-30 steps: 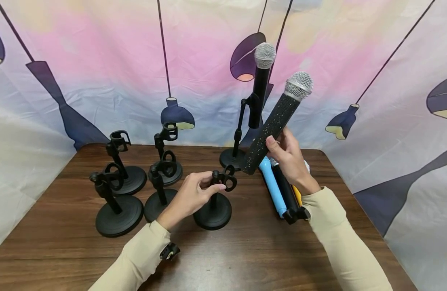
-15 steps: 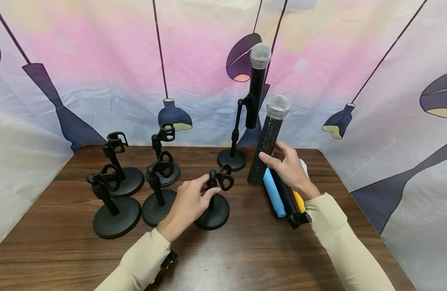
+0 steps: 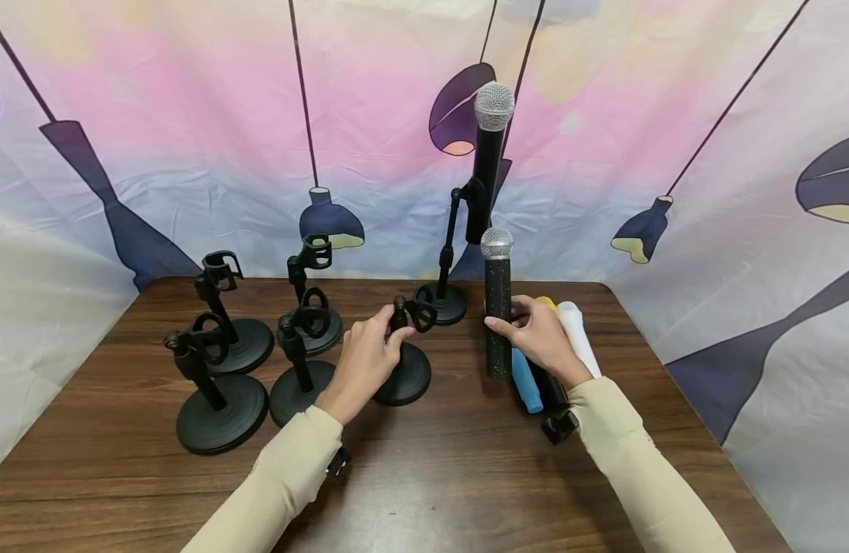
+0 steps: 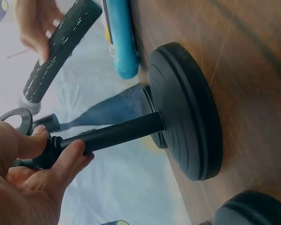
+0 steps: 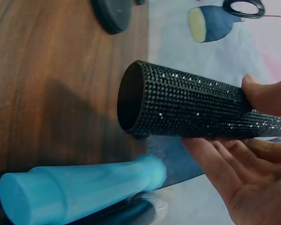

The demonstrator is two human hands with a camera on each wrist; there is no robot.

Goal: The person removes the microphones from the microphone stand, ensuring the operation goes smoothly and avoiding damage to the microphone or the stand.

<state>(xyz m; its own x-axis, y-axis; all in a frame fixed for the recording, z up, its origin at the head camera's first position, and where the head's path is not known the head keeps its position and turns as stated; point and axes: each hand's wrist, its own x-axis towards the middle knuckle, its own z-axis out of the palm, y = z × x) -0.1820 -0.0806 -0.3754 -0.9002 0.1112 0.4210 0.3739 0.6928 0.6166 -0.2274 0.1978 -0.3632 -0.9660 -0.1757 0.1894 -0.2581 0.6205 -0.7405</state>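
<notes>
In the head view my left hand (image 3: 364, 361) grips a black desktop microphone stand (image 3: 405, 376) near its top joint, thumb and fingers round the post. The stand's ring-shaped clip (image 3: 424, 309) sits just right of the fingertips and holds nothing. My right hand (image 3: 538, 338) holds a black, glitter-studded microphone (image 3: 497, 307) upright, silver mesh head up, a short way right of the clip. In the right wrist view the studded handle (image 5: 187, 101) lies between thumb and fingers, its hollow-looking lower end pointing away. The left wrist view shows the stand's round base (image 4: 187, 112) close over the table.
Several black stands with bare clips, one of them here (image 3: 220, 411), stand at the left. At the back, another stand (image 3: 444, 303) bears a black microphone (image 3: 490, 161). Blue (image 3: 526, 382), black, yellow and white (image 3: 578, 338) microphones lie by my right hand. A printed cloth (image 3: 245, 192) hangs behind.
The right hand has lowered the studded microphone, brought it leftward and turned it from slanted to upright. The left hand has shifted the stand slightly away from me.
</notes>
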